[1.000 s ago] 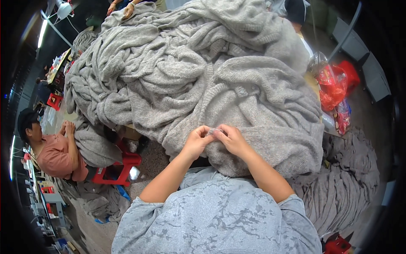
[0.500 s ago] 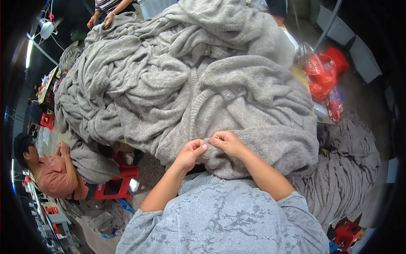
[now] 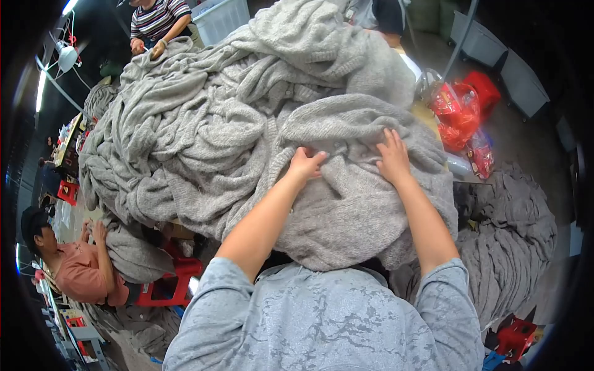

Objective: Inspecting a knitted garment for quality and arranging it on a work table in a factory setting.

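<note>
A grey knitted garment (image 3: 356, 213) lies in front of me on the heap, with a ribbed edge and small button-like spots near its upper middle. My left hand (image 3: 305, 166) rests on it beside the ribbed edge; its thumb stands apart from the index finger, and the other fingers are partly hidden. To the right, my right hand (image 3: 393, 159) touches a thick fold of the same garment, fingers spread and thumb pointing inward. Neither hand shows a grip on the cloth.
A large heap of grey knitwear (image 3: 179, 123) covers the table. A person in a striped shirt (image 3: 162, 21) handles its far-left edge. At left, a person in an orange shirt (image 3: 83, 269) sits by a red stool (image 3: 185, 281). Red plastic bags (image 3: 455, 114) lie right; more knitwear (image 3: 507, 253) is piled below.
Both hands have left their pinch at the garment's near edge, moved forward and spread apart onto its upper part. The near part of the garment now lies flatter.
</note>
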{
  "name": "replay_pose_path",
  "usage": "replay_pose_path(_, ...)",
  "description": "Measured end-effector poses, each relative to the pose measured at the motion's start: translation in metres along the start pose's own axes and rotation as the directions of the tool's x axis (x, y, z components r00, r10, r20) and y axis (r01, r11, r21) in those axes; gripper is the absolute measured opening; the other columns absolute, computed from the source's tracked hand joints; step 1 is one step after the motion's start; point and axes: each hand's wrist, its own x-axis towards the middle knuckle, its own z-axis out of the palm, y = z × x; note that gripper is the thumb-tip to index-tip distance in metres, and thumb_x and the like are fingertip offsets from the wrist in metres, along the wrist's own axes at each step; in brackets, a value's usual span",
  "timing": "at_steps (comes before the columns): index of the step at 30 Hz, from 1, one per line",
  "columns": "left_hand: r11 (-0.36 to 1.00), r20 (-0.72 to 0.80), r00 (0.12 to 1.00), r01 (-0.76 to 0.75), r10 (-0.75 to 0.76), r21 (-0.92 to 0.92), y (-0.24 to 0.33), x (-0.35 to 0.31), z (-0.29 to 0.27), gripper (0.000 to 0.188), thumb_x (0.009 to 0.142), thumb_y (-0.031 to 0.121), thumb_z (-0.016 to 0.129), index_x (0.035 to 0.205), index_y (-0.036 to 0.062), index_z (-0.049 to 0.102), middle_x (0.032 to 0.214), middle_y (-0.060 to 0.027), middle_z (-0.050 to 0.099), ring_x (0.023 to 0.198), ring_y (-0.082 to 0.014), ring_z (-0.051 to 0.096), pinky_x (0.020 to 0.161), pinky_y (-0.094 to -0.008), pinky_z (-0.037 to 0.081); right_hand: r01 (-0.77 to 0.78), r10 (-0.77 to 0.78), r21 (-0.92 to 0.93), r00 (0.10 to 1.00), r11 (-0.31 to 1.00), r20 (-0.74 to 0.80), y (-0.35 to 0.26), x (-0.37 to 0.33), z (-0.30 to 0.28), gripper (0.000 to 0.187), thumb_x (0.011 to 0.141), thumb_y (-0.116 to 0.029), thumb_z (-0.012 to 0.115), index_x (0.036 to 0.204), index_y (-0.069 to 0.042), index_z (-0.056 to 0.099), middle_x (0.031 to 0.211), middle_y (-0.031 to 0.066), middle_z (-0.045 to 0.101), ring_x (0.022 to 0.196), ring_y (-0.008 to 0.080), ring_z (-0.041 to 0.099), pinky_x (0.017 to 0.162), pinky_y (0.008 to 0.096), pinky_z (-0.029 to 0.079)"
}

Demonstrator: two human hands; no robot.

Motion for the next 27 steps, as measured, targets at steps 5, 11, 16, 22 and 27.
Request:
replay_pose_path(5,0.956,-0.256,0.963,-0.002,-0.077,-0.295,0.011,0.010,0.013,0.037,0.079,0.010,0.064,0.105,-0.0006,0.041,0.098,-0.0139,0.050,0.078,-0.0213,0.057,0.055,-0.0321,0.055,0.021,0.027,0.274,0.985,0.961,-0.171,0.010,-0.001,-0.022,0.013,0.070,-0.003,0.060,0.083,-0.003,0.064,0.123,0.0155,0.049,0.117,0.0346,0.042,0.099,0.0412,0.035)
replay_pose_path(11,0.911,0.000,0.998,-0.052,0.057,-0.408,0.035,-0.062,-0.083,0.027,0.084,0.003,0.059,0.104,0.0066,0.041,0.090,-0.0102,0.057,0.077,-0.0163,0.059,0.060,-0.0288,0.052,-0.090,0.142,0.496,0.988,0.864,-0.067,0.012,-0.055,-0.110,0.021,0.067,0.006,0.052,0.086,0.000,0.060,0.108,0.0145,0.058,0.101,0.0314,0.054,0.089,0.0364,0.042)
replay_pose_path(16,0.983,0.111,0.994,0.007,0.014,-0.185,-0.019,-0.111,-0.102,0.022,0.081,0.000,0.062,0.091,0.0081,0.044,0.080,0.0007,0.054,0.073,-0.0074,0.055,0.062,-0.0243,0.050,0.101,-0.118,0.196,0.990,0.975,0.081,-0.014,-0.117,-0.078,0.024,0.065,0.006,0.051,0.086,0.002,0.060,0.106,0.0144,0.058,0.106,0.0328,0.050,0.089,0.0376,0.042)
replay_pose_path(22,0.930,-0.078,0.958,-0.246,0.276,0.272,-0.033,-0.135,-0.077,0.020,0.079,0.002,0.064,0.094,0.0027,0.051,0.084,-0.0049,0.058,0.069,-0.0103,0.056,0.060,-0.0227,0.047,0.012,-0.003,0.322,1.000,0.947,-0.030,-0.093,-0.104,-0.085,0.028,0.066,0.007,0.050,0.091,0.001,0.059,0.101,0.0148,0.058,0.099,0.0328,0.053,0.085,0.0387,0.044)
replay_pose_path(27,0.704,-0.018,0.913,-0.301,0.407,0.643,-0.023,-0.161,-0.080,0.022,0.075,0.008,0.069,0.090,-0.0009,0.055,0.073,-0.0077,0.059,0.062,-0.0129,0.057,0.058,-0.0265,0.047,0.120,-0.154,0.668,0.988,0.734,-0.008,-0.166,-0.080,-0.045,0.017,0.073,0.004,0.054,0.090,0.001,0.059,0.096,0.0142,0.058,0.092,0.0317,0.056,0.079,0.0374,0.046)
